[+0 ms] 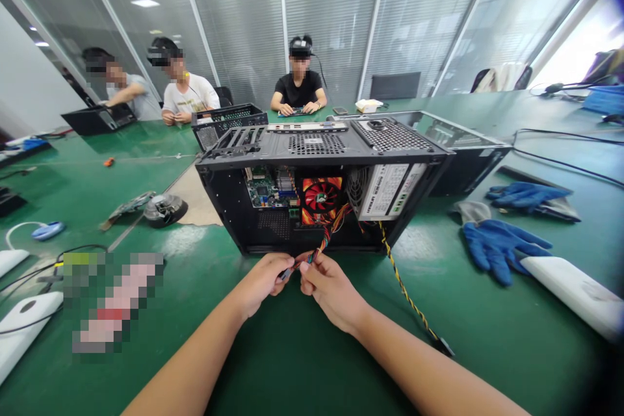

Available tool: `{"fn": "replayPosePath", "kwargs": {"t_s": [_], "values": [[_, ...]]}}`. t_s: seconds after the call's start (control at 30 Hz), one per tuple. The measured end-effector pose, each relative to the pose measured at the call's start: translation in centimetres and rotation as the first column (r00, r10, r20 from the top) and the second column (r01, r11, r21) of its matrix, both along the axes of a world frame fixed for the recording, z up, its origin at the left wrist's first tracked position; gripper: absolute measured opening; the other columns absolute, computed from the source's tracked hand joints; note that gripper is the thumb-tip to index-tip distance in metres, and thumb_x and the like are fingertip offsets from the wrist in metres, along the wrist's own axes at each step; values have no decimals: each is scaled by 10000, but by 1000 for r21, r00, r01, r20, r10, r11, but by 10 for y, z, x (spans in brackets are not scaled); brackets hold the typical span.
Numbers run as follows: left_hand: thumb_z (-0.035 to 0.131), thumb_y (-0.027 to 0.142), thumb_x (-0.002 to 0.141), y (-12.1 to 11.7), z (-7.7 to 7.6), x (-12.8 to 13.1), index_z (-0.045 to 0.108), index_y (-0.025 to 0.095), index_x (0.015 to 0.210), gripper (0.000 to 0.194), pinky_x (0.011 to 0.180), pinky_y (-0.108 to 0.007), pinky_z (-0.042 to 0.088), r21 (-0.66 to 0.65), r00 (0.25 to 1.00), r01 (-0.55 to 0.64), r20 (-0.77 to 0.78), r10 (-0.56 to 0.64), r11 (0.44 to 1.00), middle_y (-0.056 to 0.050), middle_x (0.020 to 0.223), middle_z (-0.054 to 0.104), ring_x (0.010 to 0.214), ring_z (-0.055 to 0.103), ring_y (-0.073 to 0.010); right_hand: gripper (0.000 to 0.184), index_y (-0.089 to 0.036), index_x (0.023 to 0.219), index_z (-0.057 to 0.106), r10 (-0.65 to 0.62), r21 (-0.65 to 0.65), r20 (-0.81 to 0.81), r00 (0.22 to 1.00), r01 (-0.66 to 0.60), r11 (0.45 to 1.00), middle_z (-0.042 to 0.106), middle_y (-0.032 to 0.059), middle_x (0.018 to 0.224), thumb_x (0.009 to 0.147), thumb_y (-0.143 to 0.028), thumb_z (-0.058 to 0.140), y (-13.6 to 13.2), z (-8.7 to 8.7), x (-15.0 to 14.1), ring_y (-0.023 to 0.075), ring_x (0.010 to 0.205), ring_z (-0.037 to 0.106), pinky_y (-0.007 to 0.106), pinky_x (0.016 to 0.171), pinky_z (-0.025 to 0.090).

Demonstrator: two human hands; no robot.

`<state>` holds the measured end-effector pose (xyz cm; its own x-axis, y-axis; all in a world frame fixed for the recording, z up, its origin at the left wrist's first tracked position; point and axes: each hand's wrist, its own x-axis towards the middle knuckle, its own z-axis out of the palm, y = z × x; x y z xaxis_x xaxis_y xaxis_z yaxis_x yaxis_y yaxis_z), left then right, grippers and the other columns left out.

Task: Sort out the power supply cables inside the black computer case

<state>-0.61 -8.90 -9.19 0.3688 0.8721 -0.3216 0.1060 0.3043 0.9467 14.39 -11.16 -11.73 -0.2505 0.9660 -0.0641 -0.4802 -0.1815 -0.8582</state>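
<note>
A black computer case (229, 208) lies open in front of me, its inside facing me. Within it are a motherboard (263, 190), a red-and-black cooling fan (320, 200) and a power supply (390, 192) at the right. A bundle of coloured cables (325, 237) comes out over the case's near edge. My left hand (266, 279) is closed on the connector end of this bundle. Beside it, my right hand (334, 289) pinches the cables a little farther up. A yellow-and-black cable (402, 286) hangs from the power supply onto the table, its dark plug at the front right.
Blue work gloves (500, 247) and a white power strip (575, 292) lie on the right. A dark side panel (475, 162) stands behind the case. On the left are a round metal part (164, 208) and cables. Three people sit across the green table (195, 338).
</note>
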Motion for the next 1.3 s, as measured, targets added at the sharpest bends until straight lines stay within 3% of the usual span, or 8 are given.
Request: {"fn": "replayPosePath", "kwargs": {"t_s": [0.2,0.47,0.53,0.6,0.73,0.87,1.0,1.3], "values": [[519,448,772,0,-2,0,455,170,654,309,441,-212,171,86,989,38,-143,-25,996,69,571,341,462,274,-53,292,-178,816,611,-27,-133,-163,986,5,991,482,-46,651,668,-356,788,0,-1,2,64,536,386,242,548,324],[508,503,787,2,-7,-2,464,176,686,345,439,-215,167,49,989,81,-131,-74,995,69,588,332,461,260,-58,281,-175,800,614,32,-147,-155,987,-55,988,484,-54,596,679,-369,779,4,-6,8,68,504,428,225,495,324],[480,488,816,2,-7,-2,465,173,671,347,456,-215,191,124,977,121,-192,-95,985,64,585,337,479,280,-66,282,-165,760,602,28,-145,-123,992,-46,988,493,-54,576,681,-373,776,4,-5,8,58,472,412,215,467,306],[468,443,843,1,-4,-2,462,168,636,345,493,-218,226,287,945,184,-313,-90,940,56,575,358,518,320,-80,297,-157,721,583,7,-139,-86,996,-18,990,506,-53,564,684,-386,770,5,-4,8,50,443,413,209,448,296],[452,358,876,-2,2,-2,507,168,665,289,555,-230,266,542,866,307,-499,6,783,32,594,465,570,400,-103,345,-158,652,534,-45,-135,11,999,46,990,516,-48,530,690,-423,752,3,-2,6,51,407,428,209,427,299],[454,363,881,-5,4,-2,515,184,700,261,564,-246,271,625,815,368,-573,86,689,8,625,509,579,441,-127,357,-165,625,518,-102,-105,94,990,112,988,512,-46,504,710,-443,726,2,-3,4,56,394,425,208,408,308],[466,384,880,-7,2,-4,534,192,753,240,588,-262,290,645,771,421,-625,123,637,-20,695,550,626,482,-151,350,-173,633,504,-137,-43,137,981,144,989,477,-60,488,736,-445,698,2,-8,2,56,391,400,202,388,309],[404,354,920,-6,1,0,514,184,735,274,598,-245,305,576,836,326,-546,56,750,9,673,543,627,490,-133,319,-154,787,566,-118,-6,197,973,122,993,517,-31,637,783,-464,641,0,-9,4,65,476,442,210,435,369]]}}
